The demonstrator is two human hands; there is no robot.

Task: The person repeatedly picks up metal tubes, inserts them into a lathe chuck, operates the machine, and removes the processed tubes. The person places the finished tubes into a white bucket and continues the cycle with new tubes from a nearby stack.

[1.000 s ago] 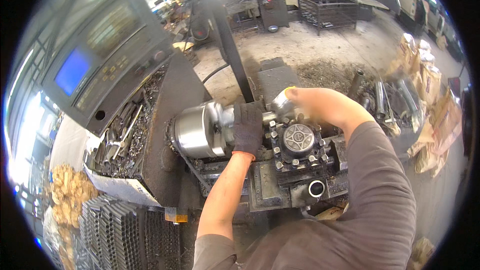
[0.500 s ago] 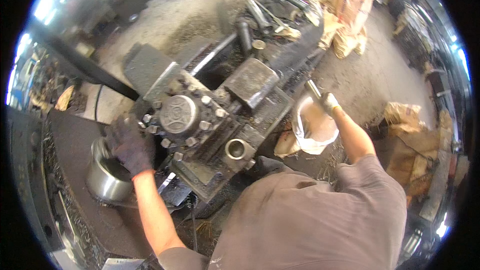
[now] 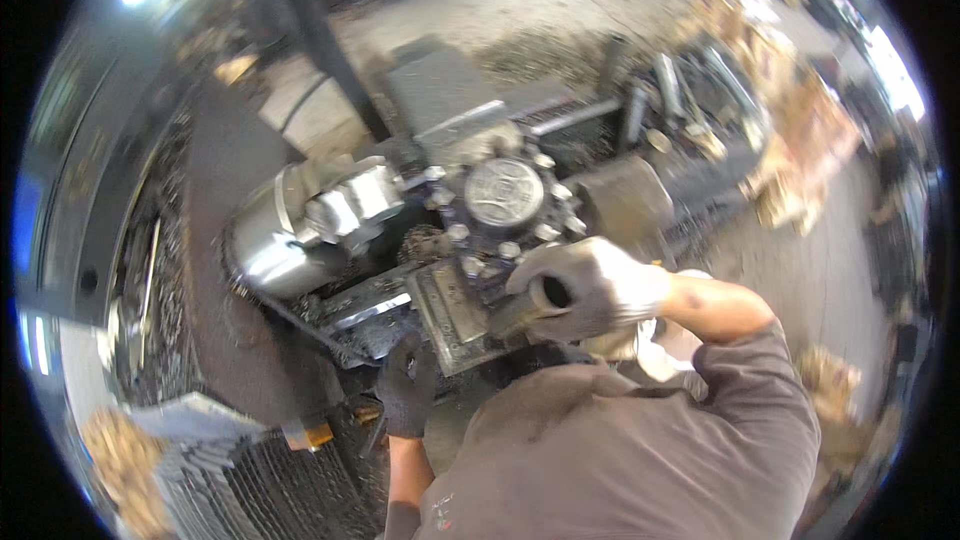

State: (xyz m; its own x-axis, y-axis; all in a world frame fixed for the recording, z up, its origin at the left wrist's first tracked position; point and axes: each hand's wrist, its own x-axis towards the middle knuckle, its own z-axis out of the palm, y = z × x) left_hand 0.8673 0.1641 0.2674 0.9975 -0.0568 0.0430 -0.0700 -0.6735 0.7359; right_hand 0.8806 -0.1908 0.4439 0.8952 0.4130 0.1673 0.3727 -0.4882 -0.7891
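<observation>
A stack of dark, ribbed pieces (image 3: 225, 485) lies between 7 and 8 o'clock from the tool post. A shiny round chuck (image 3: 275, 225) sits at 9 o'clock from that post, its jaws blurred by motion. The left hand (image 3: 407, 395), in a dark glove, is at the post's 7 o'clock, near the lower edge of a flat slide plate (image 3: 447, 308); nothing shows in its grasp, and I cannot tell whether its fingers are apart or together. Next comes the tool post (image 3: 505, 192), bolts ringing its round cap. A short hollow cylinder (image 3: 518, 314) lies at its 6 o'clock, with a dark open end. Right against that end, the right hand (image 3: 600, 285), in a pale glove, has its fingers bent; whether they clamp the cylinder I cannot tell. A white sack (image 3: 668, 350) is at the hand's 4 o'clock. Metal tubes (image 3: 668, 85) lie at the post's 2 o'clock, and brown paper sacks (image 3: 815, 150) stand near 3 o'clock.
</observation>
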